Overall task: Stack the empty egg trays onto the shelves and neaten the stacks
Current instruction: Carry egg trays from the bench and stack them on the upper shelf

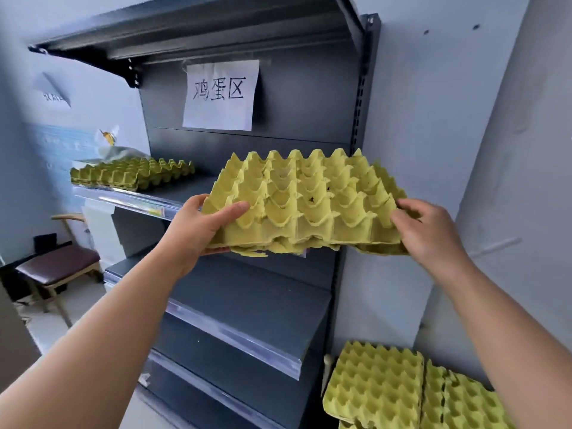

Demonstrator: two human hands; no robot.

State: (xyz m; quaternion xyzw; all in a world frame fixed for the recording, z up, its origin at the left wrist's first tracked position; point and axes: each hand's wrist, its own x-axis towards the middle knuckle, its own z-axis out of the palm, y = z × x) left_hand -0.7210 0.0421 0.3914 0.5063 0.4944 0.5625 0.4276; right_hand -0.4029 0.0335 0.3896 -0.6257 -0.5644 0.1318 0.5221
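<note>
- Shelving unit point(303, 97): dark grey metal, upright against a pale wall point(433, 119), filling the middle from top to bottom, with clear plastic strips along the shelf fronts.
- Bare lower shelf point(247, 305): jutting nearer than the one above it, under the forearms.
- Held egg trays point(309, 199): yellow-green pulp, at least two nested together, cups up, the bottom one ragged along its near edge. Carried in front of the right half of the upper shelf point(179, 191) and hiding that part of it; resting on it or clear of it, cannot tell.
- Loose egg trays point(377, 388): same yellow-green, low at the near right beside the foot of the unit, one lying over others, partly cut off by the frame edge.
- Shelved stack point(123, 174): a low pile of trays at the far left end of the upper shelf, well apart from the held ones.
- Chair point(58, 264): brown padded seat on a pale frame, on the floor left of the unit.
- Paper sign point(220, 94): white sheet with handwritten characters, fixed to the back panel above the held trays.
- Left hand point(198, 233): clamped on the near left corner of the held trays, thumb laid over the top cups, fingers underneath.
- Right hand point(430, 233): gripping the right edge of the same trays, fingers curled over the rim.
- Plastic bag point(120, 151): clear and crumpled, lying on top of the shelved stack.
</note>
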